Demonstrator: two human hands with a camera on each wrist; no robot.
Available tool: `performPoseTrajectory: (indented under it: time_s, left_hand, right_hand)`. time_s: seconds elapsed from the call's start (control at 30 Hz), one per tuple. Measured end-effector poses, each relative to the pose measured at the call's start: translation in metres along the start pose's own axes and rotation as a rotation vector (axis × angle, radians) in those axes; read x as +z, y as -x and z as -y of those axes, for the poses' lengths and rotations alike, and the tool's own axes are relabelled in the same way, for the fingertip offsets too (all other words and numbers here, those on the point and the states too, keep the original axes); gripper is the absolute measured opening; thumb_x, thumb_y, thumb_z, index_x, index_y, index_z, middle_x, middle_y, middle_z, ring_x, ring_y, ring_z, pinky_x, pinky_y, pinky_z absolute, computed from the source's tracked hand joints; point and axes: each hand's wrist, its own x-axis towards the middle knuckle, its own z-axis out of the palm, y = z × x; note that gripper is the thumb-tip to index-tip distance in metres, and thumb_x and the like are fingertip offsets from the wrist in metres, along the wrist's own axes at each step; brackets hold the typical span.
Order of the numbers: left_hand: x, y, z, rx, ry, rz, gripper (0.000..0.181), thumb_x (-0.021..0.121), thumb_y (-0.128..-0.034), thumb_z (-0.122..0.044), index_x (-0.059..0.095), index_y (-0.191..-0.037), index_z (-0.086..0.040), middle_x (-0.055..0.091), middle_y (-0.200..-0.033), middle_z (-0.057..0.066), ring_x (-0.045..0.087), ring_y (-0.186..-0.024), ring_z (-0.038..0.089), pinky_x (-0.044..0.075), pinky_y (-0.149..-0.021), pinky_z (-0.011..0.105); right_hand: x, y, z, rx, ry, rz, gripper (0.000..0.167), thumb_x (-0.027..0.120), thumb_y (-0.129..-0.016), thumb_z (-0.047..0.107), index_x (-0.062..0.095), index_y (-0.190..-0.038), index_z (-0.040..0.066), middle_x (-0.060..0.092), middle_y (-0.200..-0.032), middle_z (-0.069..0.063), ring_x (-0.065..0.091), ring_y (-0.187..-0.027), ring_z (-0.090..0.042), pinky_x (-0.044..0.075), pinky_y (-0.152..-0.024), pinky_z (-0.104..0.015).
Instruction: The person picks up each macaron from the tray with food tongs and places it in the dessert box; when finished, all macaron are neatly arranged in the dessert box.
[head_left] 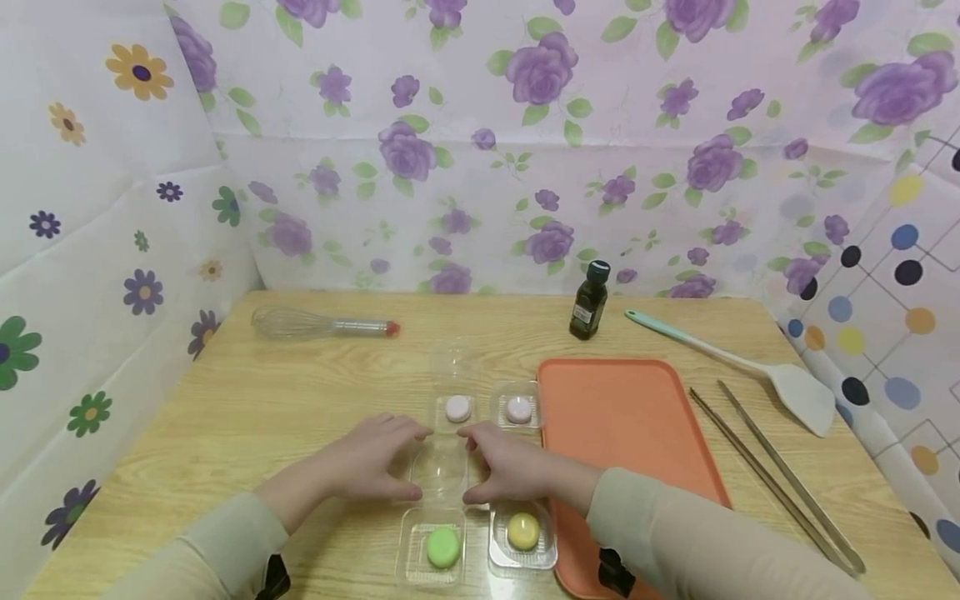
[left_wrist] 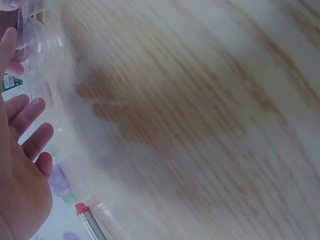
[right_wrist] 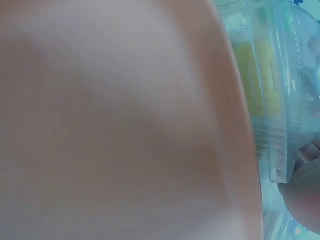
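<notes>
In the head view, a clear plastic box with a green macaron lies nearest me, its clear lid folded back behind it. My left hand is at the lid's left edge, fingers spread and loosely bent. At the right edge is my right hand, thumb and index finger apart. To the right, a yellow macaron lies in another clear box. Farther back are a pale pink macaron and a lilac macaron, each in a clear box. The right wrist view shows a thumb touching clear plastic.
An orange tray borders the boxes on the right. Beyond it lie metal tongs and a white spatula. A dark bottle stands at the back, and a whisk lies back left. Patterned cloth walls the table.
</notes>
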Motion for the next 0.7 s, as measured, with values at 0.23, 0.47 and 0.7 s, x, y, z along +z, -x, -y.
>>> performPoseTrajectory:
  time_s: [0.23, 0.47, 0.7]
  left_hand:
    - [-0.005, -0.003, -0.002, 0.009, -0.006, -0.043, 0.092, 0.075, -0.0645, -0.059, 0.044, -0.137, -0.011, 0.049, -0.133, 0.002, 0.042, -0.12, 0.023, 0.031, -0.101, 0.047]
    - [-0.008, -0.005, -0.009, 0.028, -0.037, -0.099, 0.096, 0.079, -0.0614, -0.053, 0.043, -0.138, -0.009, 0.047, -0.133, 0.003, 0.042, -0.119, 0.025, 0.031, -0.101, 0.049]
    - [-0.012, -0.008, -0.014, 0.082, -0.074, -0.224, 0.09, 0.081, -0.0598, -0.047, 0.047, -0.133, -0.007, 0.051, -0.127, 0.004, 0.045, -0.116, 0.025, 0.034, -0.098, 0.047]
  right_hand:
    - [-0.004, 0.003, 0.0, 0.023, -0.046, -0.039, 0.075, 0.077, -0.075, 0.032, 0.039, -0.133, 0.003, 0.048, -0.11, -0.002, 0.052, -0.085, -0.012, 0.044, -0.071, -0.022]
    - [-0.009, 0.006, 0.0, 0.016, -0.081, -0.068, 0.079, 0.078, -0.074, 0.031, 0.037, -0.137, 0.006, 0.048, -0.114, -0.002, 0.054, -0.09, -0.013, 0.046, -0.073, -0.023]
    - [-0.018, 0.008, 0.004, 0.035, -0.259, -0.074, 0.087, 0.077, -0.077, 0.03, 0.028, -0.143, 0.004, 0.047, -0.119, -0.003, 0.055, -0.094, -0.017, 0.048, -0.076, -0.028]
